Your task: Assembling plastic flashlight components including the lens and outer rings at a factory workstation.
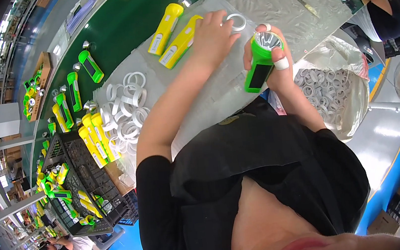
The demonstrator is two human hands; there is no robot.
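Note:
My right hand (280,62) grips a green flashlight (261,62) with a dark panel on its side. Its shiny reflector head points up, and white wraps cover two of my fingers. To its left, my left hand (212,41) reaches over the table with a white plastic ring (237,22) at the thumb and index finger, seemingly pinched there. Beside that hand lie a yellow-and-green flashlight (178,46), partly under its fingers, and a second yellow one (164,28). A heap of white rings (125,106) rests left of my left forearm.
An open bag of white rings (328,91) sits at my right. Yellow flashlights (95,138) stand near a black crate (90,166) holding more. Green flashlights (90,67) lie along the green surface (118,27). A knife (308,7) lies far right. Other people are nearby.

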